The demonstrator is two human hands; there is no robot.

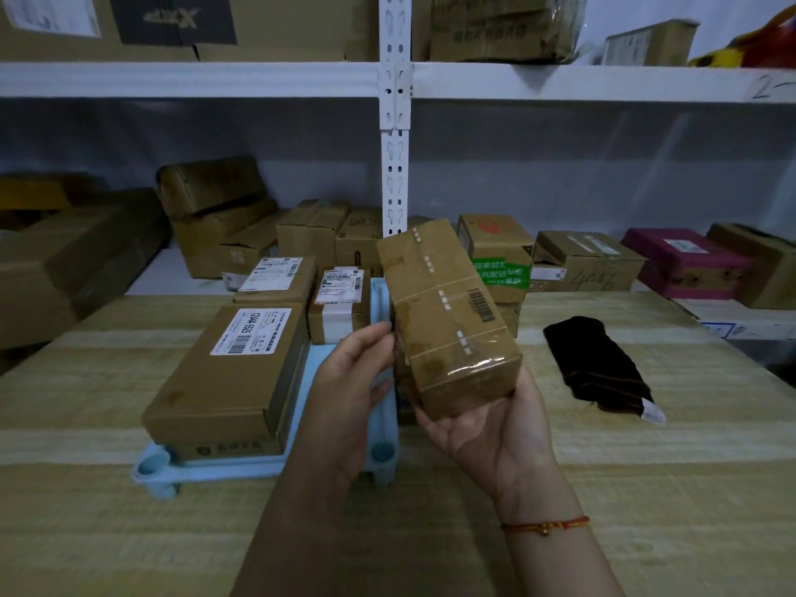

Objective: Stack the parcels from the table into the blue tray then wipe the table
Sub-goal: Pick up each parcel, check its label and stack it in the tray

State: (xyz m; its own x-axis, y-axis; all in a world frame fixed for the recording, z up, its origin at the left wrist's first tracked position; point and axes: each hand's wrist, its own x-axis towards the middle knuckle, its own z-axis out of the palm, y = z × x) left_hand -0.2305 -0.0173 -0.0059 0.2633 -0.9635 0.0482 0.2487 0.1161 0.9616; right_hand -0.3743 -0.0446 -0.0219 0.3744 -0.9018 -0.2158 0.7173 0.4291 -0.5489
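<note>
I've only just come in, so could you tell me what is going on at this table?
A person is holding a taped parcel in both hands above the blue tray: the right hand cradles it from below and the left hand touches its side. Three labelled parcels already sit in the tray. A dark cloth lies on the table to the right.
</note>
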